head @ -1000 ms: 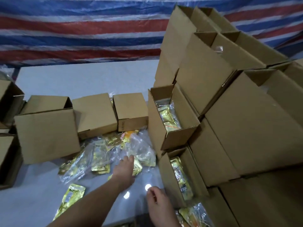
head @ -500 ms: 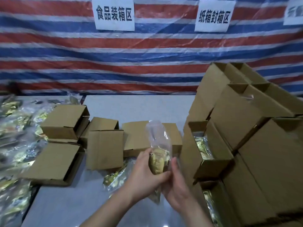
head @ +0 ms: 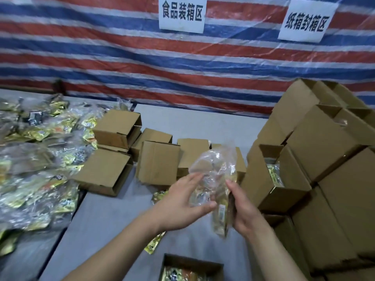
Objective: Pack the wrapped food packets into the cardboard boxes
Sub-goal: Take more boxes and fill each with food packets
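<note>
My left hand [head: 183, 201] reaches in from the near left, forearm slanting up toward the middle of the scene, palm turned right, thumb and fingers curled round the clear-wrapped food packet [head: 215, 183]. My right hand [head: 242, 205] comes in from the near right with its back toward me, fingers pointing up and away, gripping the packet's right edge. Between them the packet is held upright in the air above the grey bench [head: 113, 226], its crumpled clear top rising above my fingers and its golden lower end hanging below my palms.

Just right of my hands stands an open cardboard box [head: 284, 179] with gold packets showing inside; it is part of a tall stack of boxes [head: 334, 169] filling the right side. Another open box [head: 190, 266] with packets in it sits at the near edge below my wrists. Farther back, left of centre, several small boxes [head: 158, 163] lie in a cluster on the bench. A loose heap of packets [head: 38, 165] covers the far left. A striped tarpaulin [head: 101, 57] with two white signs [head: 182, 14] hangs behind.
</note>
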